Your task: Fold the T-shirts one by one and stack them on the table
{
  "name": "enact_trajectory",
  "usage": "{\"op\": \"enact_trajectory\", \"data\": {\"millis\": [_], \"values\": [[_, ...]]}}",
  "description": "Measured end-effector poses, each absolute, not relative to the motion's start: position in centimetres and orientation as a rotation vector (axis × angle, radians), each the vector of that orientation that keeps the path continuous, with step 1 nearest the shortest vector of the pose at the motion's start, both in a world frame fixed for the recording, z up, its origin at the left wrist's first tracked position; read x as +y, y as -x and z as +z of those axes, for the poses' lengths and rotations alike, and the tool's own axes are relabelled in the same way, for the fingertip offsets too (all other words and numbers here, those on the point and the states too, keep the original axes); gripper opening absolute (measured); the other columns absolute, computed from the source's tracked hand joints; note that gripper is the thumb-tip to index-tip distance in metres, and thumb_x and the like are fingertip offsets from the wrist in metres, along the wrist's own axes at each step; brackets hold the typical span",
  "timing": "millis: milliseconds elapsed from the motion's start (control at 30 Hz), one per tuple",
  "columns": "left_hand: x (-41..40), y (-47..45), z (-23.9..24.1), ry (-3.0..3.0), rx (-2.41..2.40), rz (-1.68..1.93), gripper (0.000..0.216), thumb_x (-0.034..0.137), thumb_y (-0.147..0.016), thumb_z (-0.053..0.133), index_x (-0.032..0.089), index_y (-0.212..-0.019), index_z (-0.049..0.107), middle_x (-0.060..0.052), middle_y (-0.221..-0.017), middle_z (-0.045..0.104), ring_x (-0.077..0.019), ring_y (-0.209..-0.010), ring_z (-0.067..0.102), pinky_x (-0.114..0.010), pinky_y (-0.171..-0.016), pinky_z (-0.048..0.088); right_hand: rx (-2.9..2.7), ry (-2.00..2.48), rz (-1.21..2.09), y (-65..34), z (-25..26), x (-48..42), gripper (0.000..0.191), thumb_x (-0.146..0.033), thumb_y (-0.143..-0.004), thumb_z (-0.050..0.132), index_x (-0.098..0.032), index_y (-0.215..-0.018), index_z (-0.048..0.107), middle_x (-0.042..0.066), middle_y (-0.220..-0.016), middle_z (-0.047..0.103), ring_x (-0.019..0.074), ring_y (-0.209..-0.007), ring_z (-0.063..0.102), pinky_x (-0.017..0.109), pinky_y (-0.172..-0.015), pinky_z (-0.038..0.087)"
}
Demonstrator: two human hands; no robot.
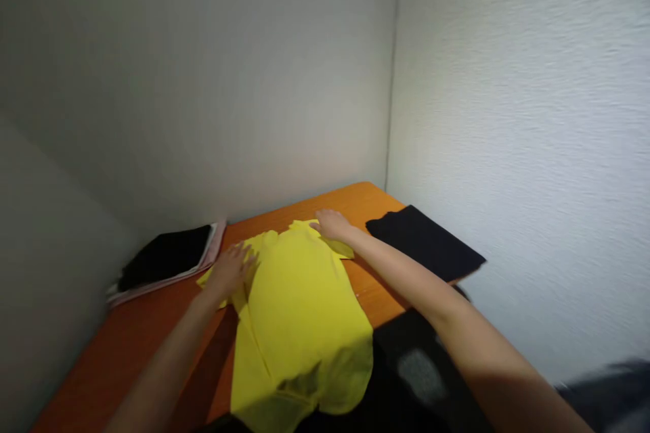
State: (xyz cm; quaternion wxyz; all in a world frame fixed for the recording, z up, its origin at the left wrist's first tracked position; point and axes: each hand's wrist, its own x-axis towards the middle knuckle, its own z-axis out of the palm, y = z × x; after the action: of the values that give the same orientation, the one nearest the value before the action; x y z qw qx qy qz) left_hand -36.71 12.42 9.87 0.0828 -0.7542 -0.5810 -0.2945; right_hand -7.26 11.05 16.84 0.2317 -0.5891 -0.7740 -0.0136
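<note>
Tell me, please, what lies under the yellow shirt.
The shirt lies on the orange table, left hand and right hand flat on its far end. Anything between cloth and tabletop is covered.

**Tally at the Table**

There was one table. One yellow shirt was counted. Two hands showed, a left hand and a right hand. There were two black cloths, a left cloth and a right cloth, and one pale stack.

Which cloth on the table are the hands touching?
The yellow cloth in the middle; the left hand and right hand lie flat on its far end. The left black cloth and right black cloth lie untouched.
</note>
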Motion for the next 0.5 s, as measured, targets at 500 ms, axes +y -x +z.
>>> {"op": "enact_trajectory", "data": {"millis": [500], "values": [[19.7,40.5,6.6,2.344,-1.754,-0.337,0.057,0.05,-0.1,0.019,0.026,-0.152,0.026,-0.004,-0.16,0.015,-0.0256,-0.148,0.01,-0.047,-0.117,0.015,-2.221,1.85,-0.203,3.8,7.8,25.1,0.068,-0.064,-0.097,0.025,-0.03,-0.155,0.016,0.003,-0.161,0.001,0.0324,-0.146,0.005,0.049,-0.117,0.009]]}}
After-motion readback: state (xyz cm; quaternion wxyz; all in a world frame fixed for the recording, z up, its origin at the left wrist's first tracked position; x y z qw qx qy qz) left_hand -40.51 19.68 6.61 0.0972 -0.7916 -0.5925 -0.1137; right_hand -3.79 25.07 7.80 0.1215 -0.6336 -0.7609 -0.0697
